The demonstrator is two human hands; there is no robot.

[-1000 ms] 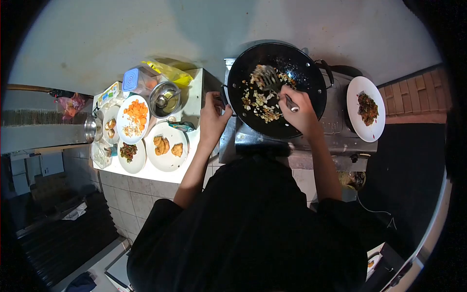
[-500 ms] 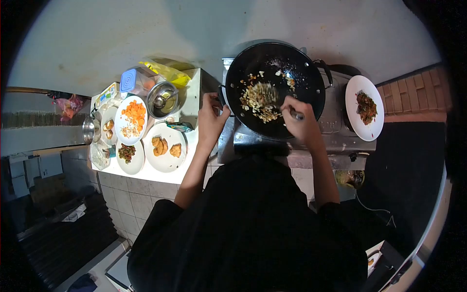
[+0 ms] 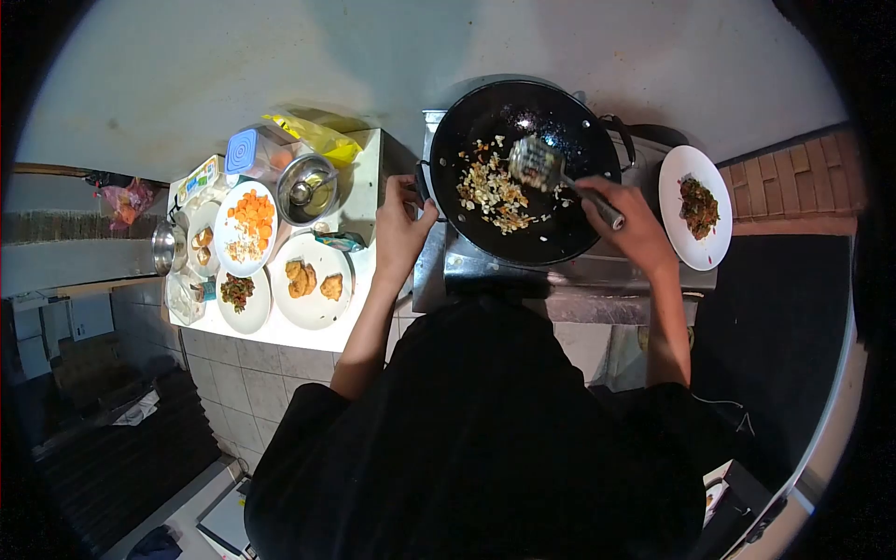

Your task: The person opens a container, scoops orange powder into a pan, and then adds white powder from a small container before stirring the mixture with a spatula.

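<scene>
A black wok (image 3: pixel 569 229) sits on the metal stove (image 3: pixel 476 266), with chopped, browned garlic-like bits (image 3: pixel 490 196) gathered in its left half. My left hand (image 3: pixel 401 233) is closed around the wok's left handle (image 3: pixel 424 179); part of the grip is hidden. In my right hand (image 3: pixel 635 224) is the handle of a metal spatula (image 3: pixel 537 161), its blade over the middle of the wok with bits stuck to it. The wok's right loop handle (image 3: pixel 621 138) is free of my hands.
Right of the wok lies a white plate (image 3: pixel 681 245) of dark chopped food. The left table (image 3: pixel 359 207) carries an orange-carrot plate (image 3: pixel 224 233), a fried-piece plate (image 3: pixel 313 317), a steel bowl (image 3: pixel 322 210), a blue-lidded container (image 3: pixel 242 152) and a yellow bag (image 3: pixel 322 140).
My right hand has moved right, and the spatula blade has shifted up and right, out of the bits. The garlic-like bits are gathered further left. My left hand stays at the handle.
</scene>
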